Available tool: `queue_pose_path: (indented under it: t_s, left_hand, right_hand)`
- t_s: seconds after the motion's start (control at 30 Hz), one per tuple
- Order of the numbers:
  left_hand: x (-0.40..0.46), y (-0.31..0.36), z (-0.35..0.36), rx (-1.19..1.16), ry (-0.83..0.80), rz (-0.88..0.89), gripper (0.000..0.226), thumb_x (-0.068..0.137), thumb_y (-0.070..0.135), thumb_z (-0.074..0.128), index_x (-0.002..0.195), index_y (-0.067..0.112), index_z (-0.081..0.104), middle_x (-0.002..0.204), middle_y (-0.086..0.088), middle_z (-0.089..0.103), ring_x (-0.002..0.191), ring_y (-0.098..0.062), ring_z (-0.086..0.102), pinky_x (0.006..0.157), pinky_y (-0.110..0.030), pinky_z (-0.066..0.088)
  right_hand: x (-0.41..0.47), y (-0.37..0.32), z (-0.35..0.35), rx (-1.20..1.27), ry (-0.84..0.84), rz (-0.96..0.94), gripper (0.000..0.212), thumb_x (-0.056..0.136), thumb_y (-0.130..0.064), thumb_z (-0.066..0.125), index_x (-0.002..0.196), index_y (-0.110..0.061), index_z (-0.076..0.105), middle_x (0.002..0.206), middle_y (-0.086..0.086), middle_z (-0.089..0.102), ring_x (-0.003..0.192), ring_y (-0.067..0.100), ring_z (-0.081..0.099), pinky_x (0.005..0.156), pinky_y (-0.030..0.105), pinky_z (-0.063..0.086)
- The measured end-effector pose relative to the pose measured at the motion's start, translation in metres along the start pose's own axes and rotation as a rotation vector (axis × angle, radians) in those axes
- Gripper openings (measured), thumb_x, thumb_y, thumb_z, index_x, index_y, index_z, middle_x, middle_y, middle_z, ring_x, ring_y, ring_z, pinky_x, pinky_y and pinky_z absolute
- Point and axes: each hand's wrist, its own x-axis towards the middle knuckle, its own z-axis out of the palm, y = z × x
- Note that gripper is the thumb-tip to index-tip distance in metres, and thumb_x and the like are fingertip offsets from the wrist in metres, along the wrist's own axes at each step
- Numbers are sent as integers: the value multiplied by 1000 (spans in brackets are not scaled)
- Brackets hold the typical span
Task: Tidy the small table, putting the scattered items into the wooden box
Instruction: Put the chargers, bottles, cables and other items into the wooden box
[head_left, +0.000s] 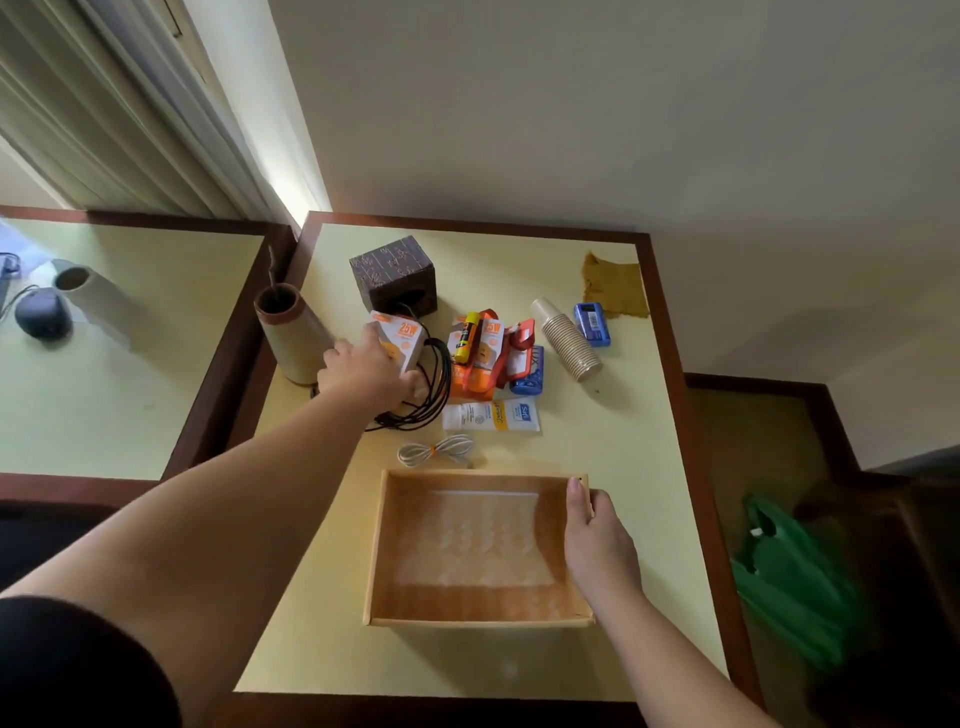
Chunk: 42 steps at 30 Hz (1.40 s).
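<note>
Head view: your left hand (363, 371) grips the orange-and-white charger box (401, 340), its long axis running away from you. The wooden box (470, 621) lies nearer you and rightward of that grip; your right hand (597, 540) holds its right wall. The carry runs toward you.

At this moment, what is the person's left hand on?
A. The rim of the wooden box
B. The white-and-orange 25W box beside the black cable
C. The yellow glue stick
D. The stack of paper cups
B: the left hand grips the 25W box next to the black cable, while the right hand holds the wooden box rim.
</note>
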Motion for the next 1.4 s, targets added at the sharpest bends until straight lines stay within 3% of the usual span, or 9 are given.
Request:
queue_pose_path:
  t_s: [0.13,0.27,0.43,0.57,0.77,0.87,1.0,1.27,1.4]
  left_hand:
    - [2,-11,12,-21,-22,2,86,83,60,68,148,21,28,134,-19,50,124,-41,51,97,-52,49]
    - [-23,-15,8,-96,11,-38,83,84,59,60,149,17,30,130,-22,50,122,-43,50,97,-51,47]
    - [-94,-36,-18,-201,117,-110,84,86,65,57,151,19,30,126,-17,56,115,-36,54,91,-46,49]
    - [-174,-41,-32,-180,36,-115,90,86,78,50,156,29,20,132,-13,52,117,-31,56,83,-40,48]
    - [-256,-34,1,-135,-21,20,92,88,79,43,158,36,4,129,-1,46,119,-20,48,92,-34,46]
    - [-266,-27,20,-148,22,40,95,88,77,46,159,34,0,128,0,43,117,-18,45,91,-31,43]
    - [-275,-23,34,-85,78,35,96,84,81,42,159,33,4,128,0,45,114,-18,47,93,-30,46]
    - [-286,-15,52,15,89,-9,95,85,84,34,158,30,7,139,-3,44,122,-22,45,100,-34,44]
    - [-279,-7,52,25,122,-24,92,87,83,31,159,29,12,141,-3,45,125,-23,46,102,-37,43]
  right_hand:
    - [0,1,1,-16,7,-9,65,101,-72,18,126,-25,55,108,-1,66,98,24,64,82,43,56]
    - [1,1,2,-29,18,-8,68,100,-73,17,127,-25,55,114,2,68,104,28,65,85,44,56]
    - [2,3,2,-16,7,-5,68,100,-73,18,131,-24,55,120,3,67,108,29,65,82,41,52]
    - [3,4,2,-3,17,-4,68,101,-71,19,131,-22,56,123,6,68,111,32,64,82,41,50]
    - [3,6,2,-11,31,-33,66,104,-66,21,127,-17,57,117,10,68,101,33,61,77,39,43]
    - [2,6,0,-6,29,-50,65,105,-65,21,127,-16,57,104,5,63,94,30,57,76,38,41]
    - [2,8,-2,-13,22,-63,65,105,-65,20,124,-16,57,95,0,56,88,26,52,75,38,41]
    - [2,8,-1,-21,15,-60,64,104,-68,18,121,-18,55,105,6,64,89,25,52,76,40,44]
    - [2,9,-1,-28,15,-71,66,104,-68,18,125,-18,56,98,0,57,89,24,54,75,38,44]
